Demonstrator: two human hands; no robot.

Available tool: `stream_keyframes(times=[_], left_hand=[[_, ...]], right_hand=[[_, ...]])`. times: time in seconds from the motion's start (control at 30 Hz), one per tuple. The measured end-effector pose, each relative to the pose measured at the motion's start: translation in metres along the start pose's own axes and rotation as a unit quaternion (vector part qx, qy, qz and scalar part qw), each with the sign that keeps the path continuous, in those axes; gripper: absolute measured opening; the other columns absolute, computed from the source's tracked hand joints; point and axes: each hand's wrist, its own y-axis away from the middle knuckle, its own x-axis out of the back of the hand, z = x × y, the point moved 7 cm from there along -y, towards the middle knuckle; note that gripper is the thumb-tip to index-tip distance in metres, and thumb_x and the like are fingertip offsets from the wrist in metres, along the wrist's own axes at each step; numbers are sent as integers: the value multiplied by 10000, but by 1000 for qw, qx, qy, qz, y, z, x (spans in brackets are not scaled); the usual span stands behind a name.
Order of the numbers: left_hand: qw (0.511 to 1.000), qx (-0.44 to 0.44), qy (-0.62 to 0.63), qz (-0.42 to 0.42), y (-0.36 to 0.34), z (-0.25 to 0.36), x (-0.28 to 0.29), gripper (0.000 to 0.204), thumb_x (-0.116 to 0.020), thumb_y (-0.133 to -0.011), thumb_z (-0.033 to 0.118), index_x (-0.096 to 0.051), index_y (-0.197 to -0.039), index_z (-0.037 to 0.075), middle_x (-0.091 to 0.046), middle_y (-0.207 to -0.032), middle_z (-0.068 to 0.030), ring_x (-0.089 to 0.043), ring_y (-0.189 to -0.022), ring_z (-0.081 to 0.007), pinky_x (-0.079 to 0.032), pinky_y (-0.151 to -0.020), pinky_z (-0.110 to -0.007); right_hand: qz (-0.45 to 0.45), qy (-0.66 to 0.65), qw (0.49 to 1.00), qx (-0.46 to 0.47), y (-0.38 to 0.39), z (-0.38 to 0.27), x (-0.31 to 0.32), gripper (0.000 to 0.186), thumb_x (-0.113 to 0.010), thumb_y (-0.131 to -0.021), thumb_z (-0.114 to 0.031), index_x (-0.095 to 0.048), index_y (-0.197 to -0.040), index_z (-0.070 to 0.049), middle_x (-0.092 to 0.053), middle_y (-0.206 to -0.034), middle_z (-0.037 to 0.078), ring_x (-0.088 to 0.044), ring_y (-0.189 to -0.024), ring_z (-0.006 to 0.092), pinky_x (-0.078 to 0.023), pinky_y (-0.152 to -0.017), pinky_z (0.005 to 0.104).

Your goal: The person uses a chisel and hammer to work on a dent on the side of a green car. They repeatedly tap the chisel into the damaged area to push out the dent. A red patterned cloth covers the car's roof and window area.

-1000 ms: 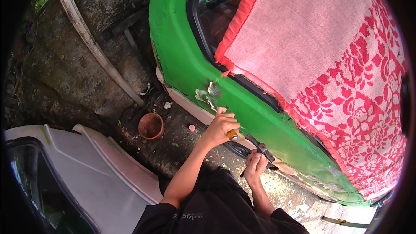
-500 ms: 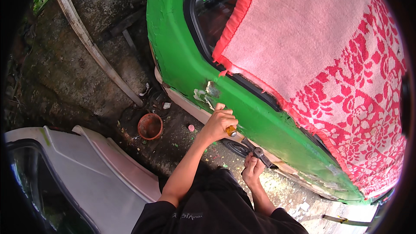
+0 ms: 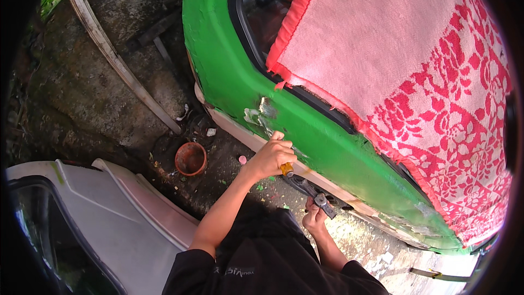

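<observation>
My left hand [image 3: 271, 158] is closed around a chisel-like tool with an amber handle [image 3: 286, 170], its butt end sticking out toward the lower right. The tool's blade is mostly hidden by my fist and points at the green car body panel [image 3: 322, 153], near a patch of chipped, peeling paint [image 3: 267, 107]. Lower and to the right, my right hand [image 3: 313, 219] grips a hammer [image 3: 326, 206] with a dark metal head. A gap separates the hammer head from the amber handle.
A pink and red patterned towel [image 3: 393, 49] covers much of the car's window side. At lower left stands a silver-grey car [image 3: 120, 229]. A terracotta pot [image 3: 190, 159] sits on the littered ground, near a curved pale strip [image 3: 109, 49].
The hammer in my right hand has turned and dropped slightly down and left. My left hand keeps its grip on the amber-handled tool, barely moved.
</observation>
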Motion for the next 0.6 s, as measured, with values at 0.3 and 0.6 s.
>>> stream_keyframes(times=[0.3,0.6], left_hand=[[1000,-15,14,22,3,-1,4,264,-712,-661,100,-464,-571,104,-493,-568,-2,-510,-651,-185,-335,-810,-365],[1000,-14,-9,4,-1,-5,-4,235,-724,-649,107,-497,-587,115,-499,-571,4,-525,-669,-176,-340,-816,-361]], right_hand=[[-11,124,992,16,-3,7,-7,239,-565,-922,-231,-514,-754,-70,-511,-586,80,-534,-467,268,-398,-481,387],[39,87,995,17,-3,3,-8,293,-421,-988,-195,-461,-722,-77,-460,-547,17,-462,-466,155,-314,-450,297]])
